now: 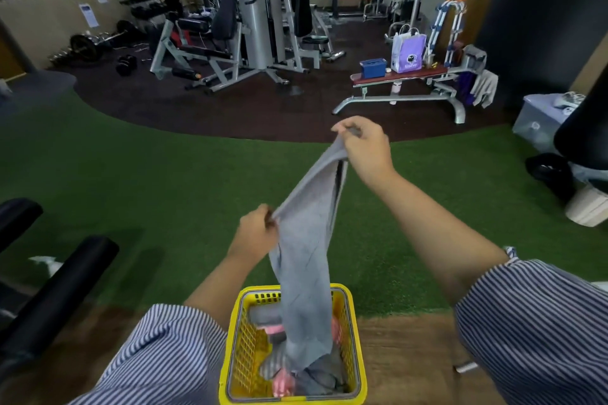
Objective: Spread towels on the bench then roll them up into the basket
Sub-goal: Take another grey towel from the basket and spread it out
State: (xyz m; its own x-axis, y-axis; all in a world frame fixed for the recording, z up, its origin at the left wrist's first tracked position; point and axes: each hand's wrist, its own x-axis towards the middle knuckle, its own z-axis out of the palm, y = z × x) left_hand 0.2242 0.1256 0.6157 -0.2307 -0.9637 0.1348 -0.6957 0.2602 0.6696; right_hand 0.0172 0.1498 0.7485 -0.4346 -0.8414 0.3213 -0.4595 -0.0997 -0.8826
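A grey towel point(307, 240) hangs in the air over a yellow plastic basket point(357, 348) at the bottom centre. My right hand point(365, 148) pinches the towel's top corner, held high. Lower and to the left, my left hand point(258, 233) pinches another part of its upper edge. The towel's lower end still trails down into the basket. Inside the basket lie more towels, grey and pink point(283, 383), crumpled. A dark padded bench point(56, 289) shows at the left edge.
Green turf point(131, 181) stretches ahead. Beyond it stand gym machines point(250, 26) and a red flat bench point(401, 74) carrying a bag and a blue box. A clear storage bin point(539, 122) and a black punch bag point(582, 128) are at the right. A person in yellow stands far back.
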